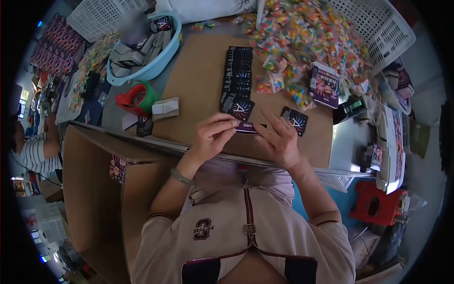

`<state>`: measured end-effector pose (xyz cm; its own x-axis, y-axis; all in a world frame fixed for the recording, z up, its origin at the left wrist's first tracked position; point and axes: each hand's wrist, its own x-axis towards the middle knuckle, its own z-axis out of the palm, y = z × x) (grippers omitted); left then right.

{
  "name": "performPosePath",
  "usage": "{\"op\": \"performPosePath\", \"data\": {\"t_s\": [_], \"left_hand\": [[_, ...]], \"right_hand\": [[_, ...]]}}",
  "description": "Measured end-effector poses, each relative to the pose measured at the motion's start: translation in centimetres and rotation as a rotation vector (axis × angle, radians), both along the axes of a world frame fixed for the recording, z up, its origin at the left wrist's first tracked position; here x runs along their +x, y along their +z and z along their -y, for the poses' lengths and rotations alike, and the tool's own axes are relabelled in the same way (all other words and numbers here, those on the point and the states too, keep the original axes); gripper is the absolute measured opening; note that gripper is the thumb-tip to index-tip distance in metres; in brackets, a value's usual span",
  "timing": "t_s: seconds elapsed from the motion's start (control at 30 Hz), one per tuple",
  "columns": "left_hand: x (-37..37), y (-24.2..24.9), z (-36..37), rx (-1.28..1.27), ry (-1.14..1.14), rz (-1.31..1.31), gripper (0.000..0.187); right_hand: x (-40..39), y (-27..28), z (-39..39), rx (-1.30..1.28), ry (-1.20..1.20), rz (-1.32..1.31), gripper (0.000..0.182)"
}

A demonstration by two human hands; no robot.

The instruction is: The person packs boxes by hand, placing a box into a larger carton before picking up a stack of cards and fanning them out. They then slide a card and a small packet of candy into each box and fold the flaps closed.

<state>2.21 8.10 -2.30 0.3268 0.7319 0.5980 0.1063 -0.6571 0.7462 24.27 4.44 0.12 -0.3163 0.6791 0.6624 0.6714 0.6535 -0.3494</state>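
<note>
Both hands, left hand [211, 135] and right hand [279, 137], pinch a small purple packet [247, 127] with fingers clamped at the tabletop's near edge; a row of dark packets [237, 78] lies finished (candy pile [302, 42] remains).

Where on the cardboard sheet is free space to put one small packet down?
The cardboard sheet is bare left of the row of dark packets, toward the blue basin. Right of the row, colourful candy packets crowd it.
</note>
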Motion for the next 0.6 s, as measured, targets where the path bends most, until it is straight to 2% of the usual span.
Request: {"op": "performPosePath", "data": {"t_s": [0.13,0.23,0.3,0.37,0.4,0.43,0.5,0.6], "left_hand": [[0.2,-0.6,0.1,0.129,0.063,-0.030,0.018],[-0.1,-0.5,-0.5,0.063,0.050,-0.057,0.019],[-0.1,-0.3,-0.4,0.095,0.040,-0.069,0.020],[0.0,-0.1,-0.2,0.135,0.021,-0.064,0.020],[0.1,0.0,0.0,0.157,0.105,-0.107,0.020],[0.8,-0.2,0.1,0.174,0.164,-0.133,0.020],[1.8,0.3,0.5,0.153,0.237,-0.157,0.017],[5.4,0.9,1.7,-0.066,0.180,0.007,0.012]], "right_hand": [[0.1,-1.7,0.0,0.006,-0.071,0.061,0.030],[-0.3,-2.8,-0.2,-0.098,0.001,-0.039,0.033],[-1.1,-3.1,0.4,0.028,-0.010,-0.098,0.033],[-1.0,-2.8,0.4,0.029,-0.043,-0.077,0.034],[-0.6,-2.7,0.5,0.022,-0.082,-0.049,0.036],[-0.6,-3.0,0.6,0.019,-0.089,-0.042,0.051],[-1.7,-2.2,1.9,-0.219,-0.100,-0.220,0.065],[-2.0,-2.1,2.6,-0.208,-0.199,-0.237,0.073]]}}
